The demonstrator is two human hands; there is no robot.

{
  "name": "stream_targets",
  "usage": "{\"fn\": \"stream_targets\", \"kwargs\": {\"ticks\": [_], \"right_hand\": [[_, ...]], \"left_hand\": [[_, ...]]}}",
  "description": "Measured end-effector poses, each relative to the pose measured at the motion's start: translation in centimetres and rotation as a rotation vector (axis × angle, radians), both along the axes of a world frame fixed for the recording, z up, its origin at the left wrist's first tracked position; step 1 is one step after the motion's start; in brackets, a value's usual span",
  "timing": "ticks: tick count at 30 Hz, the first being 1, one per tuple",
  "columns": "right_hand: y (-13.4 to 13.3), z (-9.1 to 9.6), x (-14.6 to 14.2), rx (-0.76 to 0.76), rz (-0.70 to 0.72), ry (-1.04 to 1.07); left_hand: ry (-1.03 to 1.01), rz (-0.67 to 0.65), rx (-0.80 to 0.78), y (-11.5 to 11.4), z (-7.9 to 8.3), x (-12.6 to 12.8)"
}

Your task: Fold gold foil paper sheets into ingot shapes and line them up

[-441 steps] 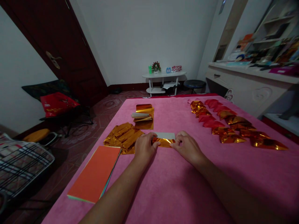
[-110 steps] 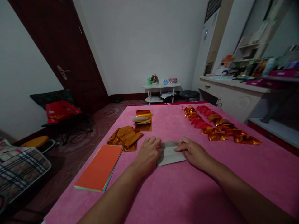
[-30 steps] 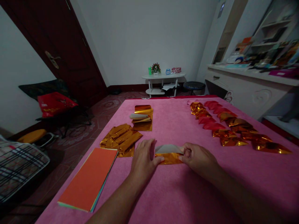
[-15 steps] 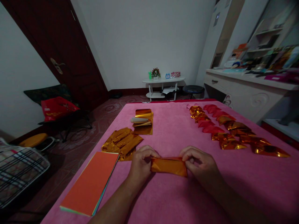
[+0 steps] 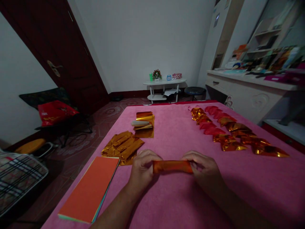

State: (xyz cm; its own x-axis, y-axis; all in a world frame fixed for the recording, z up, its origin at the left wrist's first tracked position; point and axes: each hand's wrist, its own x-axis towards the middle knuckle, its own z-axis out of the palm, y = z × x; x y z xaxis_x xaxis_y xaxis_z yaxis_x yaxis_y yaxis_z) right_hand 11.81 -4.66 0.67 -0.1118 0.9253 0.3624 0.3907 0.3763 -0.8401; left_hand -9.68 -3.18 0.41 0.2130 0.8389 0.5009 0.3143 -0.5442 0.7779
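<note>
Pinching folded foil strip (image 5: 172, 167) by its two ends, left hand (image 5: 143, 167) on one, right hand (image 5: 205, 167) on the other; holding it stretched crosswise, partly blurred. Cannot tell whether touching pink cloth (image 5: 176, 203) beneath. Noted crumpled foil sheets (image 5: 122, 146) just beyond and left of left hand; paper stack (image 5: 90, 187), orange on top, left of grip and just beside left forearm (image 5: 119, 200). Placed farther ahead, slightly left: foil pile (image 5: 148, 133) with grey roll (image 5: 140, 123). Noted two rows of foil pieces (image 5: 239, 129), gold and red, ahead and right, well apart from right hand. Open cloth between grip and rows, also on near side. Far cloth edge well ahead of grip; left edge running beyond paper stack. Found red bag (image 5: 57, 113) on chair (image 5: 44, 96), far left of grip, past table edge; contents hidden.
</note>
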Motion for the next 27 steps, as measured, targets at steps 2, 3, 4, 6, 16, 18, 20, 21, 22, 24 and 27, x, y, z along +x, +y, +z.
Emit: {"fn": "stream_targets", "kwargs": {"ticks": [2, 3, 4, 6, 16, 18, 20, 21, 22, 24, 27], "right_hand": [[0.1, -0.2, -0.1, -0.167, -0.041, 0.037], [0.1, -0.3, -0.1, -0.244, -0.047, 0.056], [0.2, -0.5, -0.2, -0.307, -0.035, 0.068], [0.5, -0.9, -0.3, -0.369, -0.014, 0.073], [2.5, -1.8, -0.7, -0.309, -0.152, -0.38], [2.4, -1.5, -0.8, -0.314, -0.203, -0.465], [2.2, -1.4, -0.8, -0.286, -0.279, -0.531], [2.0, -1.3, -0.8, -0.255, -0.302, -0.555], [1.8, -1.2, -0.9, -0.216, -0.306, -0.572], [1.5, -1.2, -1.0, -0.122, -0.229, -0.596], [1.2, -1.1, -1.0, -0.017, -0.043, -0.614]], "left_hand": [[0.023, 0.029, -0.098, 0.1, -0.1, 0.2], [0.045, 0.052, -0.132, 0.2, -0.2, 0.2], [0.077, 0.076, -0.155, 0.3, -0.4, 0.3], [0.149, 0.132, -0.168, 0.6, -0.9, 0.4], [0.525, 0.334, -0.167, 2.0, -1.3, 0.3], [0.578, 0.374, -0.121, 1.8, -0.8, 0.5], [0.614, 0.415, -0.023, 1.5, -0.3, 0.9], [0.629, 0.419, 0.042, 1.3, -0.2, 1.1], [0.643, 0.405, 0.11, 1.2, -0.2, 1.3], [0.679, 0.301, 0.218, 0.9, -0.4, 1.6], [0.721, 0.068, 0.252, 0.8, -1.0, 1.9]]}}
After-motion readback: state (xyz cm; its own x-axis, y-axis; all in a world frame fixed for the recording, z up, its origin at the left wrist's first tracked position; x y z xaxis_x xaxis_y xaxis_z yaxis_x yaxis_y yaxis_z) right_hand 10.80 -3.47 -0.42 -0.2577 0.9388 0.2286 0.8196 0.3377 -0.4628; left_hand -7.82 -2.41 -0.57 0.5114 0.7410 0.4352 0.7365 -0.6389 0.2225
